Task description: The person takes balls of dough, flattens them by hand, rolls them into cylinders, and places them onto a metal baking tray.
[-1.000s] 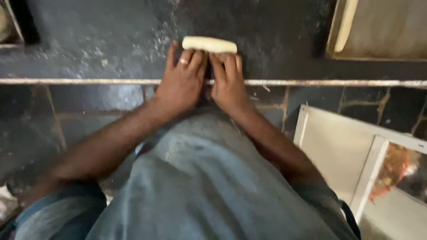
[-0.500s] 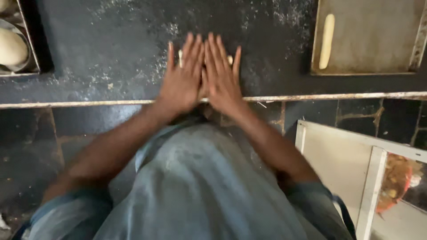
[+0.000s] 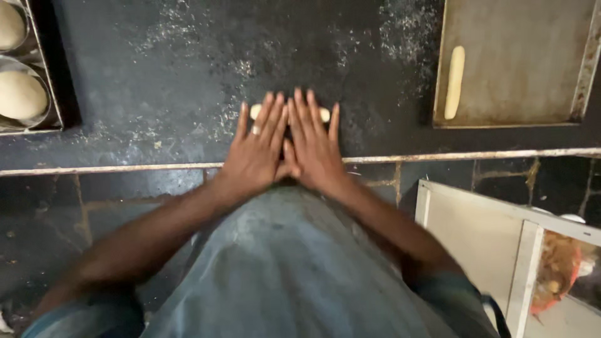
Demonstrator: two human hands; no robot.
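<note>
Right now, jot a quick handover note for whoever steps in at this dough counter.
Left hand and right hand: both flat, fingers spread, side by side, pressing on the dough roll; only its two ends show beyond the fingers.
Dough roll lies crosswise on the floured dark counter, near its front edge.
Done: one finished dough stick lies on the metal tray at far right.
Left: this roll is shorter than that stick; round dough balls wait in tins at far left.

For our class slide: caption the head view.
Left hand and right hand press flat on a dough roll on a floured dark counter.
</note>
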